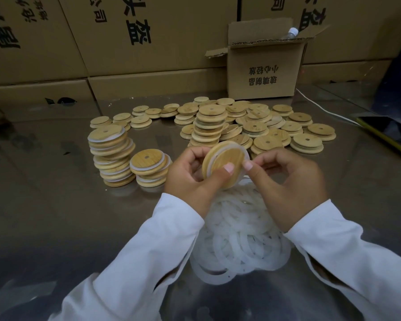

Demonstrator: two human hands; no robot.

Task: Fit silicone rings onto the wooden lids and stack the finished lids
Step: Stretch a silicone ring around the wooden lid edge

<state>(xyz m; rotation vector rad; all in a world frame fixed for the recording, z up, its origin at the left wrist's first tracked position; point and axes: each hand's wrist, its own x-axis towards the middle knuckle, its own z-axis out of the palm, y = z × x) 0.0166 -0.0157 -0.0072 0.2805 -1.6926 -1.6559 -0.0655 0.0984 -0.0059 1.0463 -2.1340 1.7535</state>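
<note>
At frame centre I hold one wooden lid (222,158) tilted above the desk (56,205). Left grip (190,174) curls round its lower left edge, thumb on the face. Right grip (287,181) pinches the silicone ring (247,152) at the right rim (white band visible there). Loose rings (239,239) lie lower centre; finished stacks (112,156) stand centre left.

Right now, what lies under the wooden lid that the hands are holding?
Below the wooden lid, a pile of white silicone rings on the table. The left hand, right hand and sleeves cover part of the pile, so that part cannot be seen.
</note>
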